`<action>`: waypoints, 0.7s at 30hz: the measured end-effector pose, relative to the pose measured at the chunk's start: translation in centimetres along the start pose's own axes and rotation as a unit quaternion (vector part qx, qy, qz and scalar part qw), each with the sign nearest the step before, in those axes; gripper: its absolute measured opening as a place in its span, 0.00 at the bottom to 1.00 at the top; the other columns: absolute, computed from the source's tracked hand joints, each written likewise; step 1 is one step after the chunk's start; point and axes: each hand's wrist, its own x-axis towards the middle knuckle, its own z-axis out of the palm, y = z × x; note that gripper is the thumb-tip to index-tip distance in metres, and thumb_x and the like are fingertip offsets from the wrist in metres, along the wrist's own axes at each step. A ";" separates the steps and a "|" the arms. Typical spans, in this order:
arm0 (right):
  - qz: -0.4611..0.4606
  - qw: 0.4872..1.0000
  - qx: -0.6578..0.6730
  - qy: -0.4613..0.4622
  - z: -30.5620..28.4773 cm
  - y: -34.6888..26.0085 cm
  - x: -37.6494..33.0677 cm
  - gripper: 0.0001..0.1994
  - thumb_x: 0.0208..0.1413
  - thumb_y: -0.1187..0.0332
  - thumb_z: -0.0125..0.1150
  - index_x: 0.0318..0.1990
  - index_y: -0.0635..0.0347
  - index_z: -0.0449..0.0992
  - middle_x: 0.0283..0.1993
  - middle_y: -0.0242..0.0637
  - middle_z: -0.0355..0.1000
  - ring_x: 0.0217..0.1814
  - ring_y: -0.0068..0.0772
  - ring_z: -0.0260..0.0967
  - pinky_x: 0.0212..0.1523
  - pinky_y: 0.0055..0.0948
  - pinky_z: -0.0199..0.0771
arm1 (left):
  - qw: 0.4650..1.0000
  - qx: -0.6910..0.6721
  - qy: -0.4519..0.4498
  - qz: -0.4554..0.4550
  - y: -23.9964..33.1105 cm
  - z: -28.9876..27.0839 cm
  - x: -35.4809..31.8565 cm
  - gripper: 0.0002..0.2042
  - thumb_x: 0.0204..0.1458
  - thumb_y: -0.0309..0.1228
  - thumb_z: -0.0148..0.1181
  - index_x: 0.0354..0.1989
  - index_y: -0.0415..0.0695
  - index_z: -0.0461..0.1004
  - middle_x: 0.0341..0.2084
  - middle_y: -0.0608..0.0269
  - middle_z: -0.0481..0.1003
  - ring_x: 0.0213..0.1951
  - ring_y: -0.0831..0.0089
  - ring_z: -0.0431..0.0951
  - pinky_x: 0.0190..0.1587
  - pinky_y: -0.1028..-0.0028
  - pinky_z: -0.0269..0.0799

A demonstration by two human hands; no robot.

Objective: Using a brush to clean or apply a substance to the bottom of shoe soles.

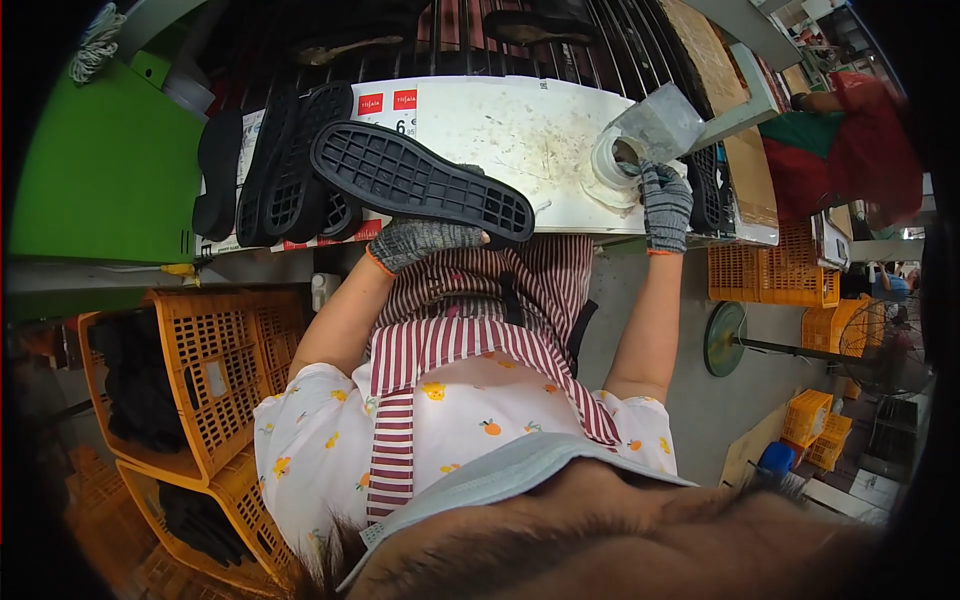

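Observation:
My left hand (425, 240), in a grey knit glove, is closed on a black shoe sole (420, 178). The sole lies slanted over the white board (500, 120), its inner grid of hollow cells facing up. On the right, my gloved right hand (667, 208) is closed at the mouth of a small white pot (604, 165). Its fingers pinch a thin tool that reaches into the pot; the tool's end is hidden there. Left of the held sole, several more black soles (283, 165) lean together. Another black sole (706, 190) lies just right of my right hand.
Beyond the board, a rack of metal bars (460, 55) carries dark shoe pieces (540, 27). A green panel (95, 170) stands at the left. Orange crates (215, 365) with black pieces are stacked below it. A fan (880, 345) and a person in red (850, 150) are at the right.

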 end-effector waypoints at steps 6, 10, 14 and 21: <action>0.002 0.999 0.053 0.007 0.4 -0.4 -0.6 0.18 0.49 0.57 0.57 0.33 0.67 0.75 0.25 0.39 0.72 0.25 0.28 0.67 0.30 0.24 0.66 | 1.000 0.014 0.011 0.013 -0.3 0.2 0.7 0.39 0.32 0.36 0.71 0.55 0.41 0.57 0.50 0.56 0.64 0.53 0.66 0.63 0.56 0.67 0.58; -0.021 1.000 -0.016 0.006 0.0 -0.2 0.1 0.18 0.50 0.56 0.57 0.32 0.67 0.75 0.19 0.35 0.70 0.19 0.20 0.62 0.24 0.20 0.63 | 0.993 0.106 0.024 0.053 -1.0 0.0 1.2 0.37 0.34 0.39 0.70 0.53 0.40 0.58 0.48 0.58 0.64 0.51 0.65 0.64 0.55 0.66 0.59; -0.041 0.999 -0.026 0.023 0.4 -0.7 -0.2 0.17 0.49 0.58 0.57 0.33 0.67 0.75 0.23 0.38 0.73 0.23 0.25 0.68 0.28 0.23 0.67 | 0.991 0.109 0.025 0.078 -1.2 0.0 1.5 0.33 0.37 0.36 0.67 0.53 0.39 0.59 0.46 0.57 0.67 0.49 0.68 0.66 0.53 0.70 0.62; -0.014 0.998 -0.058 -0.007 -0.7 -0.1 0.6 0.17 0.50 0.57 0.55 0.32 0.67 0.75 0.23 0.39 0.73 0.22 0.27 0.69 0.28 0.25 0.68 | 0.989 0.139 0.020 0.047 -2.5 0.1 2.1 0.21 0.41 0.31 0.65 0.44 0.40 0.69 0.38 0.61 0.72 0.40 0.72 0.72 0.46 0.72 0.68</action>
